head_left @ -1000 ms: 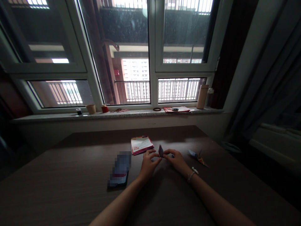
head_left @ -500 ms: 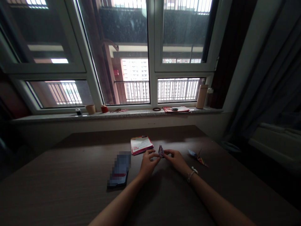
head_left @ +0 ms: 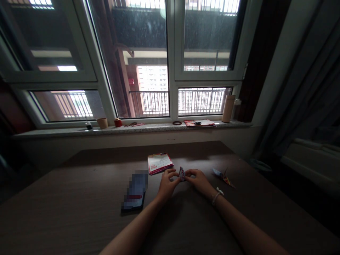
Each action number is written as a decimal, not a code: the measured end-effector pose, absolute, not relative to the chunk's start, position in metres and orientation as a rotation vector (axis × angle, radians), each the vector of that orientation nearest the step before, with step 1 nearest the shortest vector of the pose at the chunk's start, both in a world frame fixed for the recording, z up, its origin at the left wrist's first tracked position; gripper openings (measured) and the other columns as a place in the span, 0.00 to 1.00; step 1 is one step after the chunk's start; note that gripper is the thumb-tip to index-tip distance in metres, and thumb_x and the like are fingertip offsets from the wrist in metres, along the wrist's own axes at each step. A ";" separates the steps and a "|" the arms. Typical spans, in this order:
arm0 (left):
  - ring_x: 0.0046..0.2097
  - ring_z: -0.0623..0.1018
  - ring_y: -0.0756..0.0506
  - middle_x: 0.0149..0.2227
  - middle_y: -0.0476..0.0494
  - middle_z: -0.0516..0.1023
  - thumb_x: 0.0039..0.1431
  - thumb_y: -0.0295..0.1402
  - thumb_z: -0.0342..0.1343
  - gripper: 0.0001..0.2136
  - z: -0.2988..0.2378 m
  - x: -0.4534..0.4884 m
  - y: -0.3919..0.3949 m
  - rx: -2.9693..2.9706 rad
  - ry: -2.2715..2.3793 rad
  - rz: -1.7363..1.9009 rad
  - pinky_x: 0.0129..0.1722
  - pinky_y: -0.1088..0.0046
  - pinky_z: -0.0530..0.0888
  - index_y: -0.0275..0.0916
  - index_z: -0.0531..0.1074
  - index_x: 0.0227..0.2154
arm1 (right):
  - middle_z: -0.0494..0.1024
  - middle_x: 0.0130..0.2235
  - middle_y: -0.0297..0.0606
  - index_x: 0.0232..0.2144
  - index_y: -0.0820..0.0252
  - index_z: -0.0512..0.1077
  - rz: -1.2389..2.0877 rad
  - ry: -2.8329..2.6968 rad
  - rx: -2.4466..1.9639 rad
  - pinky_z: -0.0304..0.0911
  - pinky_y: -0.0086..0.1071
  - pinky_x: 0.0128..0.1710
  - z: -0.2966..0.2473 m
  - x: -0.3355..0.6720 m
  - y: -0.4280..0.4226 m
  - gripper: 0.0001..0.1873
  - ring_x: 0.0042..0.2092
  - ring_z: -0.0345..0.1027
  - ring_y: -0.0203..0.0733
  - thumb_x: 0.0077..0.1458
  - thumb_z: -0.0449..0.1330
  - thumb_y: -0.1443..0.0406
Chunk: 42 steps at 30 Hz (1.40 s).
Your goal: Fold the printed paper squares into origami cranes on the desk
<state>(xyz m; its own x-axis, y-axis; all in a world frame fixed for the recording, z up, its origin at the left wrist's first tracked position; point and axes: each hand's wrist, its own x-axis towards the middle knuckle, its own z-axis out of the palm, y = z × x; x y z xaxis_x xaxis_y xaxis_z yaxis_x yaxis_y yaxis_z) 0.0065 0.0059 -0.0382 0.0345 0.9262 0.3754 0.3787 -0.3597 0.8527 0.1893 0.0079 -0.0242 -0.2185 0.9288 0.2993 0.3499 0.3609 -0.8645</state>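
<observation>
A small piece of folded printed paper [head_left: 182,174] stands between my two hands, above the middle of the brown table. My left hand [head_left: 168,181] pinches its left side between thumb and fingers. On the other side, the fingertips of my right hand [head_left: 197,180] are closed on the paper's right edge. A bracelet circles my right wrist. Just beyond my left hand lies a stack of printed paper sheets [head_left: 160,163]. Another folded colourful paper piece [head_left: 223,177] rests to the right of my right hand.
A smartphone [head_left: 135,191], its screen pixelated, lies left of my left forearm on the table [head_left: 79,198]. Along the windowsill [head_left: 156,127] stand a tan cup [head_left: 102,123], a red spool-like item [head_left: 118,122], red papers with scissors [head_left: 199,123] and a tall bottle [head_left: 228,109].
The folded paper has tilted and sits slightly lower between my fingers. My right fingers have shifted a little around its edge; both arms stay almost where they were.
</observation>
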 end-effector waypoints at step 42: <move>0.53 0.72 0.39 0.47 0.40 0.74 0.48 0.42 0.64 0.09 -0.040 0.004 0.010 1.746 1.253 1.380 0.56 0.59 0.66 0.42 0.80 0.24 | 0.79 0.28 0.36 0.28 0.61 0.78 0.808 -1.890 -1.139 0.63 0.31 0.39 -0.022 0.189 0.003 0.08 0.35 0.70 0.41 0.46 0.60 0.64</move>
<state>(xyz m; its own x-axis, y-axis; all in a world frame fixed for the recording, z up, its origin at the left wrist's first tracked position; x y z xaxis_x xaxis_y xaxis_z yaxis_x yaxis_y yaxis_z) 0.0043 0.0095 -0.0395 0.0240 0.9143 0.4043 0.3149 -0.3908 0.8649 0.1892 0.0032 -0.0216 -0.3031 0.9084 0.2881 0.4191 0.3986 -0.8158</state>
